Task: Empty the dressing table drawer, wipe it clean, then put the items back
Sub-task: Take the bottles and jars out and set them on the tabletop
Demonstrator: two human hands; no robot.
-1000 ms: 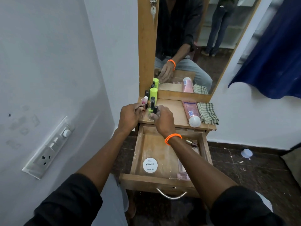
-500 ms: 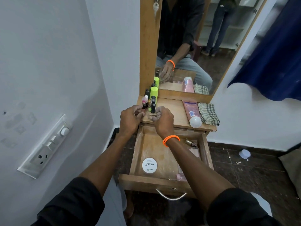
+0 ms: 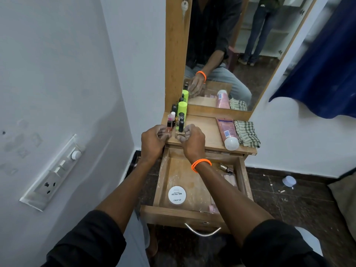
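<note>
Pinching a small red-tinted bottle (image 3: 169,130), the left hand (image 3: 153,142) sets it at the near left of the tabletop (image 3: 204,132), beside the cluster of little bottles (image 3: 178,117) already parked there. Just right, the right hand (image 3: 192,142) curls its fingers round a dark-capped bottle (image 3: 180,130) standing by the others, likely steadying it upright. Grouping them tightly probably keeps the top free. Nearer, the open drawer (image 3: 165,174) holds a white nail polish tin (image 3: 177,195) and, far right, a small gold-capped bottle (image 3: 224,167), not yet emptied. Farther right lie a pink tube (image 3: 226,133) and checked cloth (image 3: 246,132).
</note>
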